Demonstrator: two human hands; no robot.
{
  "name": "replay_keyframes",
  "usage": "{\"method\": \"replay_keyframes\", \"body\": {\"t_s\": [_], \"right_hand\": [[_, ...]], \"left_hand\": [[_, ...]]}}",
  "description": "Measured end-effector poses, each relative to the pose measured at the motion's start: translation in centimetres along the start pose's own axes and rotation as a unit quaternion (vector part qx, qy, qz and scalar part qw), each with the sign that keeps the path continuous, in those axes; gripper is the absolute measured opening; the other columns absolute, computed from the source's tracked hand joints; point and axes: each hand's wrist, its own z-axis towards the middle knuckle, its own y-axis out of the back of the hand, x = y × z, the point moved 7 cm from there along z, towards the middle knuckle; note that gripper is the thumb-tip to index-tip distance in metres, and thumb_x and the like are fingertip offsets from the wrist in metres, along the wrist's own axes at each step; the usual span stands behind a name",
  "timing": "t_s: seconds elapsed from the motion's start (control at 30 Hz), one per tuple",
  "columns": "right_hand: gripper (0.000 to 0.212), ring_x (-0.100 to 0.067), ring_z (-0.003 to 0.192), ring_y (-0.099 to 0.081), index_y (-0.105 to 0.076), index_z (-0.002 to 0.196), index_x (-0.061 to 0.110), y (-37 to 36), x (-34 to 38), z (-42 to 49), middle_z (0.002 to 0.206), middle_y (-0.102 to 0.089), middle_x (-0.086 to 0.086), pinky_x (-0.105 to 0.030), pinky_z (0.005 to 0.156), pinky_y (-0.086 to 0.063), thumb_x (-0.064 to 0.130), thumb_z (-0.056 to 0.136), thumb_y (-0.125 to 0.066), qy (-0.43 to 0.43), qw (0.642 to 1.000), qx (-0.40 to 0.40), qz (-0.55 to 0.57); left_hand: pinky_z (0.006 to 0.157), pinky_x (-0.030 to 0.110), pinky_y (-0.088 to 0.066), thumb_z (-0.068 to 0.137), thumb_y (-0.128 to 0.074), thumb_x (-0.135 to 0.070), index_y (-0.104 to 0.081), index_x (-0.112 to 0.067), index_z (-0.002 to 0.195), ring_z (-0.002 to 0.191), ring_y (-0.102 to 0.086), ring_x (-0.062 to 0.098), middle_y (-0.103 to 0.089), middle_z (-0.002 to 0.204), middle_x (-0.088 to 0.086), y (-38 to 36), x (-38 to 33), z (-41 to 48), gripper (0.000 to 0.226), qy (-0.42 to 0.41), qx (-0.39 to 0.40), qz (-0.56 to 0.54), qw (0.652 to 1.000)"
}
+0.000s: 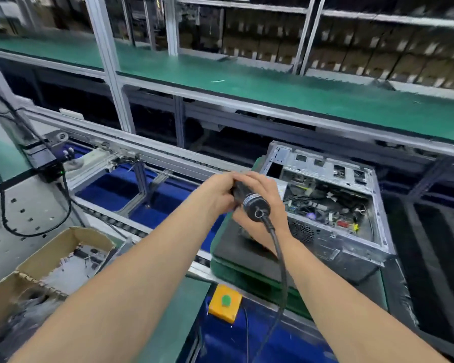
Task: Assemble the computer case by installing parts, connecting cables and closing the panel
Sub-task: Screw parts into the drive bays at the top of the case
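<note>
Beyond the yellow button box (225,303), the left hand (215,195) and right hand (266,195) both grip a black corded screwdriver (254,208), held just before the open computer case (333,205), which lies on a dark pallet (236,247) on the conveyor.

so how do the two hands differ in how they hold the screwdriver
The left hand grips the far, front part of the electric screwdriver from the left; the right hand wraps its near end, where the cord comes out. In this view the right hand overlaps the open computer case, while the left hand sits beside it, over the conveyor. Both curl round the electric screwdriver.
</note>
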Motion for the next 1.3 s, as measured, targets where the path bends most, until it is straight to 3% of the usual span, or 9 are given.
{"method": "replay_keyframes", "body": {"t_s": [0.07,0.2,0.27,0.37,0.47,0.67,0.87,1.07,1.3], "right_hand": [[0.072,-0.023,0.132,-0.058,-0.058,0.144,0.033,3.9,-0.7,0.9,0.142,-0.059,0.010,-0.046,0.107,-0.048,0.013,0.078,-0.080,0.039,0.999,-0.030,0.021],[0.060,-0.021,0.125,-0.065,-0.060,0.139,0.036,11.3,-3.1,1.2,0.133,-0.065,0.008,-0.051,0.100,-0.053,0.015,0.085,-0.074,0.015,0.997,-0.075,0.030],[0.052,-0.020,0.120,-0.066,-0.065,0.131,0.036,14.8,-4.9,1.4,0.127,-0.068,0.006,-0.052,0.098,-0.054,0.017,0.083,-0.072,-0.013,0.996,-0.089,0.027],[0.045,-0.004,0.114,-0.066,-0.067,0.116,0.042,19.3,-7.5,1.3,0.117,-0.070,0.021,-0.030,0.098,-0.055,0.017,0.079,-0.067,-0.085,0.987,-0.131,0.036],[0.034,0.008,0.093,-0.067,-0.068,0.106,0.033,23.1,-10.3,1.3,0.098,-0.072,0.024,-0.008,0.082,-0.049,0.010,0.081,-0.066,-0.150,0.970,-0.180,0.066],[0.012,-0.028,0.099,-0.071,-0.067,0.108,0.006,30.4,-15.4,1.9,0.101,-0.073,-0.014,-0.055,0.090,-0.058,0.008,0.096,-0.070,-0.210,0.933,-0.267,0.119],[0.026,-0.023,0.095,-0.073,-0.064,0.116,0.010,31.7,-19.1,3.3,0.098,-0.074,-0.005,-0.058,0.083,-0.061,0.024,0.096,-0.074,-0.249,0.909,-0.314,0.111],[0.028,-0.006,0.087,-0.071,-0.062,0.113,0.024,31.8,-21.6,5.7,0.093,-0.073,0.018,-0.041,0.081,-0.060,0.039,0.091,-0.073,-0.245,0.905,-0.338,0.087],[0.025,-0.007,0.083,-0.071,-0.061,0.099,0.032,31.7,-23.6,6.8,0.089,-0.073,0.014,-0.016,0.072,-0.053,0.050,0.083,-0.070,-0.234,0.887,-0.392,0.069]], "left_hand": [[0.070,0.032,-0.053,0.107,-0.042,-0.010,-0.055,-0.001,0.079,0.067,-0.056,0.022,-0.062,0.057,0.009,-4.4,-0.1,-0.3,0.032,-0.012,0.015,0.016,1.000],[0.081,0.035,-0.048,0.108,-0.046,-0.016,-0.054,0.002,0.079,0.068,-0.055,0.022,-0.063,0.055,0.011,-13.0,0.9,-0.2,0.035,-0.015,0.053,0.022,0.998],[0.087,0.036,-0.048,0.109,-0.044,-0.018,-0.056,0.005,0.096,0.074,-0.056,0.025,-0.064,0.077,0.017,-17.0,1.7,0.7,0.029,-0.006,0.077,0.007,0.997],[0.102,0.044,-0.045,0.109,-0.043,-0.019,-0.063,0.006,0.105,0.097,-0.063,0.032,-0.064,0.098,0.021,-22.0,3.1,2.7,0.032,0.012,0.115,-0.009,0.993],[0.090,0.046,-0.048,0.109,-0.043,-0.025,-0.060,-0.008,0.101,0.089,-0.061,0.029,-0.062,0.103,0.019,-25.0,4.8,5.2,0.025,0.000,0.130,0.041,0.991],[0.064,0.029,-0.060,0.107,-0.046,-0.007,-0.053,-0.001,0.099,0.073,-0.076,0.018,-0.066,0.097,0.015,-27.5,7.0,9.9,0.011,-0.121,0.088,0.104,0.983],[0.076,0.028,-0.060,0.102,-0.053,0.001,-0.053,0.006,0.118,0.095,-0.075,0.028,-0.075,0.099,0.023,-28.2,7.6,13.7,0.016,-0.144,0.123,0.110,0.976],[0.081,0.028,-0.059,0.100,-0.054,0.002,-0.051,0.009,0.128,0.104,-0.073,0.028,-0.073,0.108,0.022,-30.1,7.5,17.1,0.029,-0.090,0.222,0.050,0.970],[0.078,0.028,-0.061,0.102,-0.048,0.003,-0.051,0.005,0.134,0.099,-0.075,0.020,-0.075,0.108,0.017,-31.7,7.9,20.4,0.032,0.035,0.254,-0.093,0.962]]}}
